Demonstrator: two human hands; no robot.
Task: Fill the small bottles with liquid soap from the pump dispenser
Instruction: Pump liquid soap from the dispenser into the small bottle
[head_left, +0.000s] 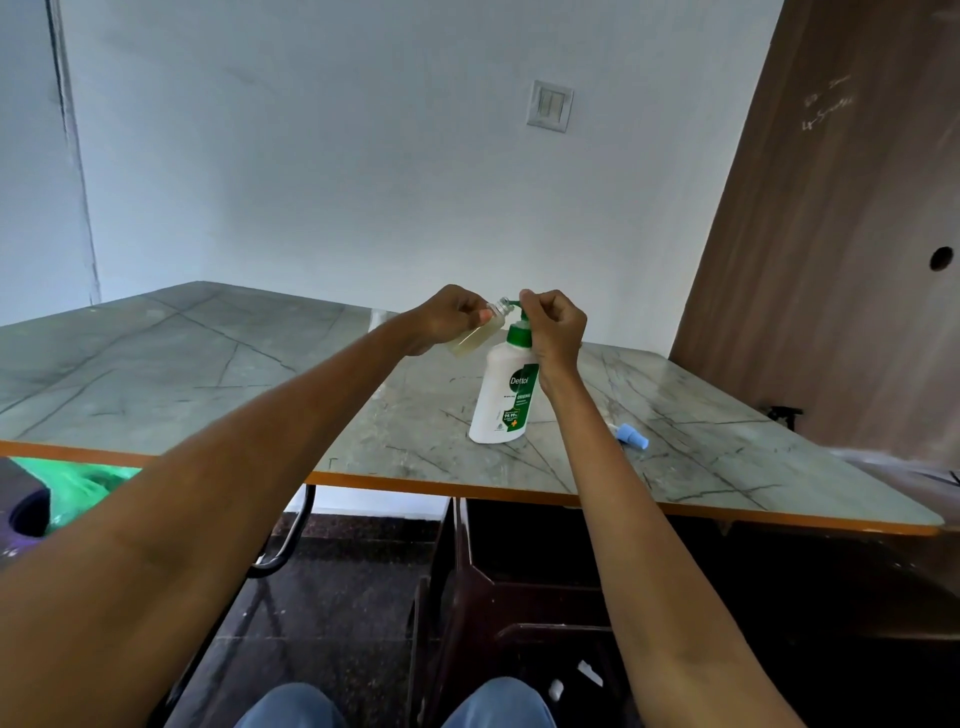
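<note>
Small bottle (480, 333) sits in the left hand (448, 318), tilted w/ its open threaded neck up against the green spout of the pump dispenser (506, 387) — pale yellowish liquid fills most of the body. Left fingers are curled round the bottle's upper part, lower end sticking out below the palm. Right hand (556, 325) is bunched on top of the pump head, fingers closed over it, thumb side toward the spout; can't tell how hard it presses. Dispenser is white w/ green collar and label, standing upright on the grey marble-pattern table (260, 374), near the front edge w/ orange trim. Blue spray cap (632, 435) lies on its side just right of the dispenser, apart from it. Both forearms reach in from below — bare, no sleeves.
</note>
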